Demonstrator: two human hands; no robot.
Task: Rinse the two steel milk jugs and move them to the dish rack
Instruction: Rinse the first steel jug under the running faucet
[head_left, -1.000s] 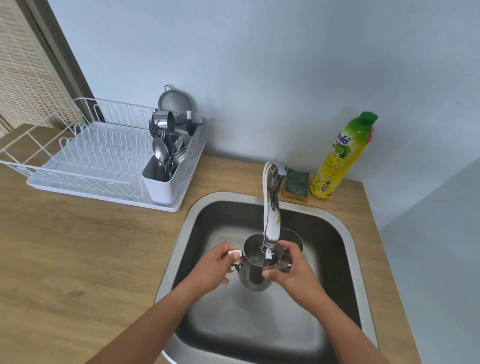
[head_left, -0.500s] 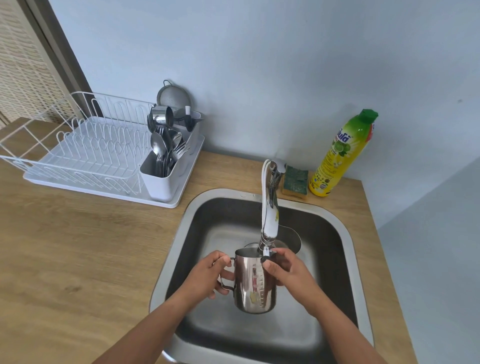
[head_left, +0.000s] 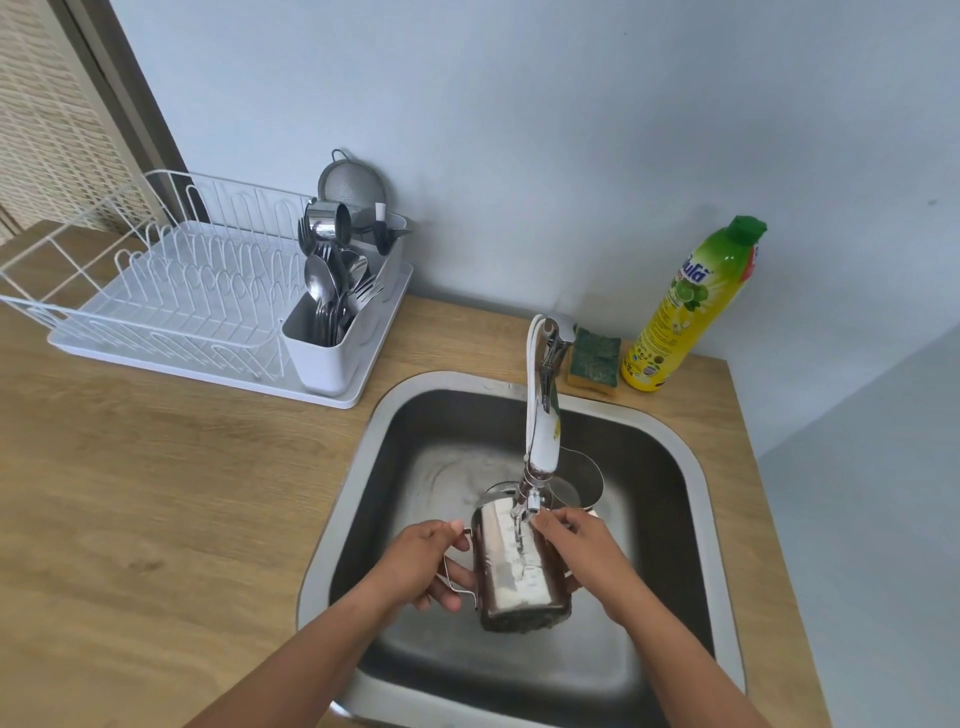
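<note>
Lower centre, left hand (head_left: 431, 566) grips the handle and right hand (head_left: 587, 556) clasps the body of one jug (head_left: 519, 577) under the tap (head_left: 540, 431), second jug (head_left: 584, 480) sits behind in the sink (head_left: 356, 483), neither yet in the rack (head_left: 182, 291) upper left.

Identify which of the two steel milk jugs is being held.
The nearer shiny steel milk jug, under the chrome tap: the left hand grips its handle, the right hand its body. The other steel jug stands behind, untouched.
</note>
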